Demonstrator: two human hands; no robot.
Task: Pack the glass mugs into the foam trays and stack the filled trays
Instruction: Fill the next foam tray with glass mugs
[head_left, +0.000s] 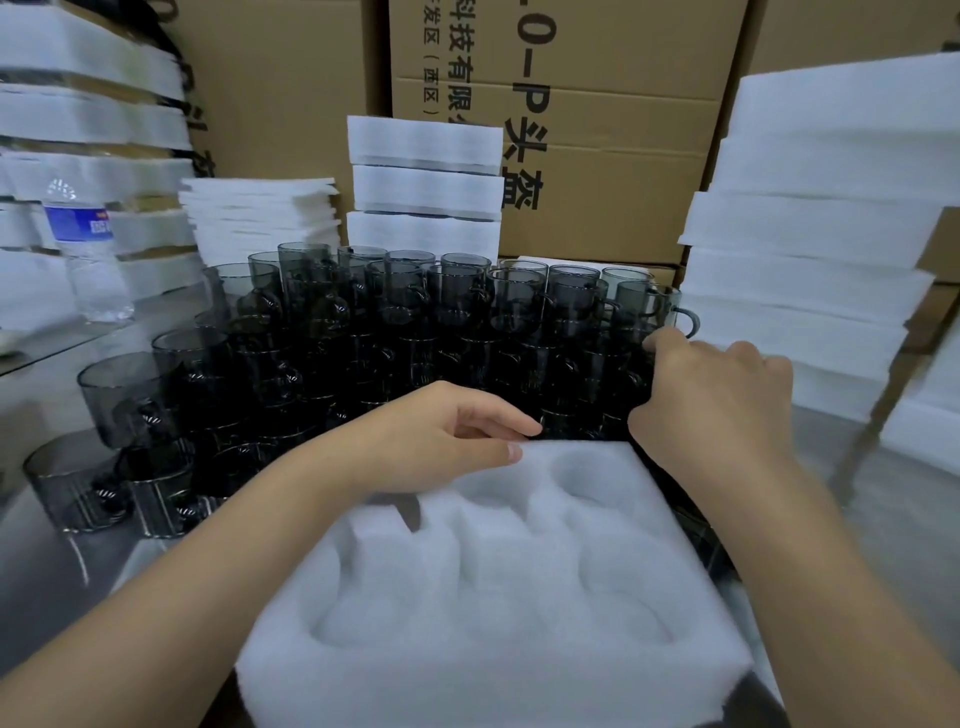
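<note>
A white foam tray (498, 613) with several empty round pockets lies right in front of me. Behind it stand several stacked smoky-grey glass mugs (415, 312). My left hand (441, 441) rests at the tray's far edge, thumb and fingers curled over the foam rim. My right hand (711, 395) reaches over the tray's far right corner, its fingers curled round a mug (649, 306) at the right end of the pile.
Stacks of foam trays rise at the right (810, 234), the back centre (423, 182) and the left (88, 130). Thin foam sheets (260, 213) and a water bottle (88, 249) stand at the left. Cardboard boxes (597, 130) form a wall behind.
</note>
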